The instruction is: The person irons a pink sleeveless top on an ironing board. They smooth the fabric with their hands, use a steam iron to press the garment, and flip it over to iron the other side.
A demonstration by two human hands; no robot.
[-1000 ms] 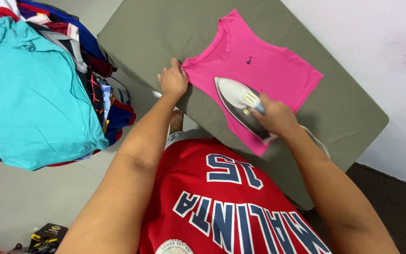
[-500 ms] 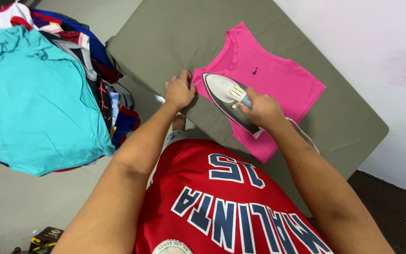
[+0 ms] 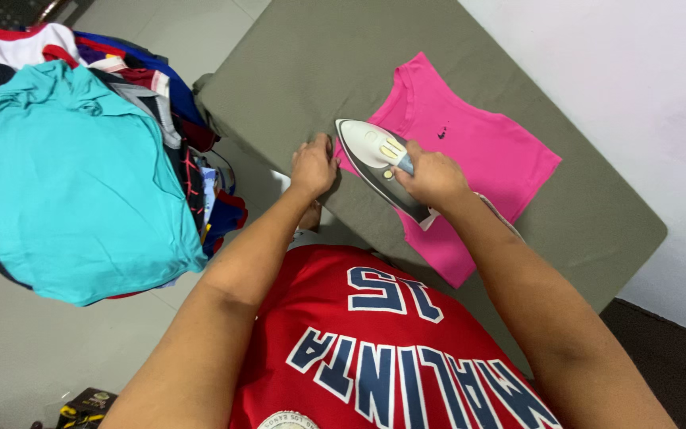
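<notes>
right hand (image 3: pixel 432 176) grips iron (image 3: pixel 379 163) on pink shirt (image 3: pixel 470 151); left hand (image 3: pixel 313 165) flat, open.

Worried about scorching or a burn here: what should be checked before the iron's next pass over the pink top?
1. Right hand grips the iron by its handle: ok.
2. Left hand is off the soleplate, pressing the edge of the pink top beside the iron's tip: ok, but close.
3. Pink top lies flat on the grey ironing surface: ok.
4. Iron's cord clear of the path: cannot tell.
5. Heat setting: cannot tell.
6. Clothes pile is apart from the surface: ok.
</notes>
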